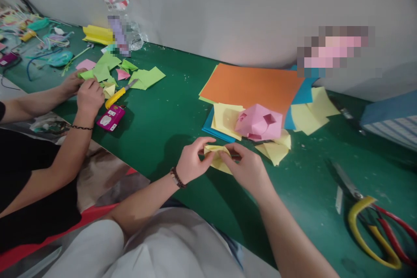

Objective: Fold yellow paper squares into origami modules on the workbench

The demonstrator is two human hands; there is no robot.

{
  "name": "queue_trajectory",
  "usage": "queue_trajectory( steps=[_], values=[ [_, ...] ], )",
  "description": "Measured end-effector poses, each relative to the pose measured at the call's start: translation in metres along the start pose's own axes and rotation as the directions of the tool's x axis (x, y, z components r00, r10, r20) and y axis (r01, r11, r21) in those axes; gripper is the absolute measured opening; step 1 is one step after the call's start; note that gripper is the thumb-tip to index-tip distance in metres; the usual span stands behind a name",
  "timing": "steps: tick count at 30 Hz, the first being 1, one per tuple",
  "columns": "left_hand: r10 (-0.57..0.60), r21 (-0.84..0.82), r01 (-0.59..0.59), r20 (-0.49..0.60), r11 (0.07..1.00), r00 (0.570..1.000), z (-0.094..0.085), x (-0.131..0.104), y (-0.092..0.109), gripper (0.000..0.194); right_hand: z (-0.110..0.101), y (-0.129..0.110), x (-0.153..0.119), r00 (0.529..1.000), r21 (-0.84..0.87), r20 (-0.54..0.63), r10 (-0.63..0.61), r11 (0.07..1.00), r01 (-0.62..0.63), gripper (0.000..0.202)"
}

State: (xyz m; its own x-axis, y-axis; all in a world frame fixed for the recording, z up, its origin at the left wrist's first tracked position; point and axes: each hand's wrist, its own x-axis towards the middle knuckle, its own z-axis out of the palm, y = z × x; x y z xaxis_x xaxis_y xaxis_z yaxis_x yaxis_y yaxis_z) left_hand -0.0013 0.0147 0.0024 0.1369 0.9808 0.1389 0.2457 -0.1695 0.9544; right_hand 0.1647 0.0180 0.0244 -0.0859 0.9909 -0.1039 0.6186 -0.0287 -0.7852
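Note:
My left hand (194, 160) and my right hand (248, 168) pinch a small folded piece of yellow paper (220, 165) between them, above the green table. Both thumbs press on its near face, with fingers behind its edges. Just beyond my hands, a pink folded paper shape (259, 122) with openings rests partly on yellow sheets (225, 117). Folded yellow pieces (274, 150) lie at its right. Behind them is a large orange sheet (254, 87) over blue and green paper.
Scissors (361, 208) with yellow and red handles lie at the right on the green table (176, 108). A co-worker's hands (89, 95) hold green paper at left, near a yellow cutter (119, 95) and a purple box (111, 118). Plastic bottles (130, 34) stand behind.

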Motion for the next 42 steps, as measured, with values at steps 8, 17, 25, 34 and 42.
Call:
queue_trajectory(
  steps=[8, 17, 25, 34, 42],
  values=[
    [-0.134, -0.051, 0.137, 0.06, 0.989, 0.989, 0.0, 0.002, -0.002, 0.016, -0.005, 0.005, 0.006, 0.986, 0.076, 0.153, 0.06, 0.994, -0.073, 0.029],
    [-0.319, -0.261, 0.332, 0.092, 0.906, 0.943, 0.0, 0.007, -0.005, 0.017, -0.007, 0.003, 0.009, 0.983, 0.101, 0.14, 0.121, 0.986, -0.135, 0.03],
    [-0.325, -0.205, 0.333, 0.072, 0.92, 0.943, -0.003, 0.01, -0.005, 0.025, -0.005, 0.003, 0.009, 0.984, 0.094, 0.133, 0.122, 0.986, -0.135, 0.03],
    [-0.302, -0.199, 0.328, 0.148, 0.924, 0.942, -0.003, 0.01, 0.0, 0.022, -0.004, 0.008, 0.01, 0.987, 0.2, 0.135, 0.086, 0.973, -0.112, 0.025],
    [-0.429, -0.332, 0.493, 0.25, 0.804, 0.868, -0.007, 0.019, 0.006, 0.013, 0.0, 0.005, 0.008, 0.997, 0.237, 0.01, 0.071, 0.969, -0.071, 0.024]
  ],
)
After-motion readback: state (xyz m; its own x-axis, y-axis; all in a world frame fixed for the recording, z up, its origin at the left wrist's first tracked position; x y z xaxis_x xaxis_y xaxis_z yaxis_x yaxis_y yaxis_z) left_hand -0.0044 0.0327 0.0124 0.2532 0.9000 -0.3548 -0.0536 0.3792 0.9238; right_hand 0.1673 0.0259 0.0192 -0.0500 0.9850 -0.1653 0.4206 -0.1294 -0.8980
